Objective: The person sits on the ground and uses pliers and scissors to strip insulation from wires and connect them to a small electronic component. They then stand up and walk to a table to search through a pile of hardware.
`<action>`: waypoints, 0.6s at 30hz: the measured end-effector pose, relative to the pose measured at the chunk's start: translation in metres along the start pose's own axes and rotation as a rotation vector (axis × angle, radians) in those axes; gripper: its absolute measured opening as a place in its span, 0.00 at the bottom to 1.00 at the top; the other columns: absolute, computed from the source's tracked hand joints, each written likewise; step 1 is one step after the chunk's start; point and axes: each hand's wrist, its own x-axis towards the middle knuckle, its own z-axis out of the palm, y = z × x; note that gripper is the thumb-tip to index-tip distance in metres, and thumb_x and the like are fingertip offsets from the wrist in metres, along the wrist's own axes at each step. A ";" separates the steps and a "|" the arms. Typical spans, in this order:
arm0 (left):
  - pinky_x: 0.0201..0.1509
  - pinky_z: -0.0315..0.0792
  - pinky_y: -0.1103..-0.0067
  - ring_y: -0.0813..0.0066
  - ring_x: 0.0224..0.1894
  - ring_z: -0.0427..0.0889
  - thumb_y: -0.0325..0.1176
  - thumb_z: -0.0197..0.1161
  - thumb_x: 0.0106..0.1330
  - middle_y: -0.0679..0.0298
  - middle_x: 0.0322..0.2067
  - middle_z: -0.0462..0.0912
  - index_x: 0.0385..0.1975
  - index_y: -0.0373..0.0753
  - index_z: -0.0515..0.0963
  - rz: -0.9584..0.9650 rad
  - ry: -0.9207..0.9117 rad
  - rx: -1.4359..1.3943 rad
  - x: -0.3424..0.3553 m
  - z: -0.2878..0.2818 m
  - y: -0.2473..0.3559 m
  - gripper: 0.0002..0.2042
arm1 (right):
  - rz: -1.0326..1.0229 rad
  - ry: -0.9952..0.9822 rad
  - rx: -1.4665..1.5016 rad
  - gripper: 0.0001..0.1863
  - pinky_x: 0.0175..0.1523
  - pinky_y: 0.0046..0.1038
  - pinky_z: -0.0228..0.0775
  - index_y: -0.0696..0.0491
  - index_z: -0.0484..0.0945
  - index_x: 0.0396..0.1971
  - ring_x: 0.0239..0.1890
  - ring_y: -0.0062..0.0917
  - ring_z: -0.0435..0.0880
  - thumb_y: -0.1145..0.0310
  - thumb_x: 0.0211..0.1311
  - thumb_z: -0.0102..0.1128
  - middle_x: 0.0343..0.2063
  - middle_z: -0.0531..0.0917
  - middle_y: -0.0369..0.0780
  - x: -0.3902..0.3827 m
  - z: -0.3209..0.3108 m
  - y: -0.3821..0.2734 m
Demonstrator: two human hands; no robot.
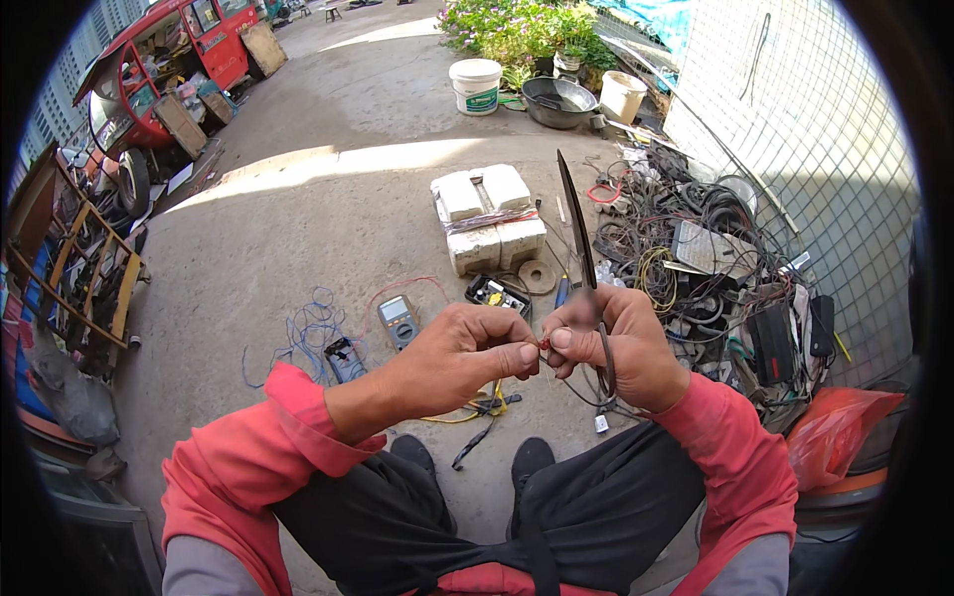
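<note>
My left hand [467, 348] is closed in a pinch, its thumb and forefinger meeting the right fingertips in front of my knees. Between the fingertips shows a small red piece [545, 344], too small to name. My right hand [626, 343] is closed round a pair of scissors [576, 219], the long dark blades pointing up and away and a looped handle hanging below the palm. Its thumb and forefinger also pinch at the red piece. Beyond the left hand lies a multimeter [398, 320] with a grey screen. An opened black device [497, 296] lies behind the hands.
White foam blocks [487, 219] tied together stand ahead. Tangled cables and electronic scrap [715, 238] are heaped at the right along a mesh fence [845, 149]. Thin blue wires [313, 333] lie at the left. A white bucket [476, 87] and a dark basin [558, 102] stand farther off.
</note>
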 end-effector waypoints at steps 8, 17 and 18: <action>0.44 0.71 0.81 0.81 0.38 0.77 0.34 0.62 0.72 0.65 0.33 0.82 0.34 0.33 0.79 0.026 -0.027 -0.013 -0.006 -0.011 -0.007 0.09 | -0.094 0.152 0.053 0.10 0.35 0.26 0.80 0.63 0.78 0.37 0.30 0.22 0.84 0.74 0.62 0.67 0.31 0.83 0.42 0.005 -0.016 0.002; 0.42 0.75 0.83 0.80 0.38 0.80 0.29 0.66 0.68 0.61 0.38 0.83 0.35 0.31 0.82 -0.008 0.111 0.030 -0.011 -0.009 0.005 0.07 | -0.150 0.176 -0.021 0.11 0.39 0.25 0.83 0.64 0.78 0.38 0.32 0.23 0.86 0.72 0.64 0.67 0.33 0.84 0.42 -0.005 -0.015 -0.004; 0.43 0.75 0.83 0.80 0.38 0.80 0.29 0.66 0.68 0.61 0.38 0.83 0.35 0.30 0.82 0.004 0.100 0.005 -0.010 -0.008 0.004 0.07 | -0.154 0.175 -0.011 0.11 0.39 0.24 0.82 0.64 0.78 0.37 0.32 0.22 0.85 0.72 0.64 0.67 0.32 0.84 0.42 -0.006 -0.012 -0.006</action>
